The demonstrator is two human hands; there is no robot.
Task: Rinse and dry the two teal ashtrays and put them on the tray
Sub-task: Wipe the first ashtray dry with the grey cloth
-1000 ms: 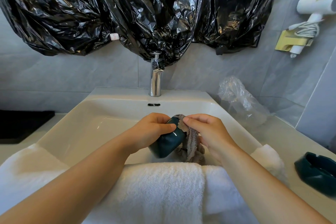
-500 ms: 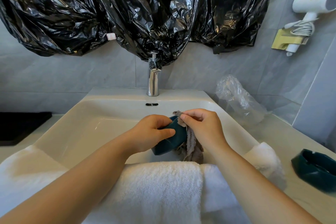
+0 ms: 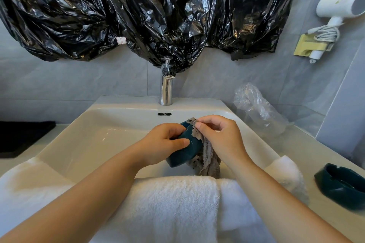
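Over the white sink basin (image 3: 83, 144), my left hand (image 3: 166, 144) grips a teal ashtray (image 3: 185, 152) tilted on its side. My right hand (image 3: 221, 138) pinches a grey cloth (image 3: 207, 158) against the ashtray's upper rim; the rest of the cloth hangs down behind the ashtray. The ashtray's inside is hidden from me. A second teal ashtray (image 3: 341, 187) sits upright on the counter at the far right. A dark tray (image 3: 21, 138) lies on the counter at the far left.
A chrome tap (image 3: 166, 89) stands behind the basin. White towels (image 3: 173, 209) drape over the sink's front edge. A crumpled clear plastic bag (image 3: 258, 110) lies right of the sink. Black plastic sheeting (image 3: 148, 12) hangs above; a white hair dryer (image 3: 339, 8) is mounted on the right wall.
My right hand has moved the cloth a little up along the ashtray's rim. The left hand keeps its grip; the ashtray has tilted slightly.
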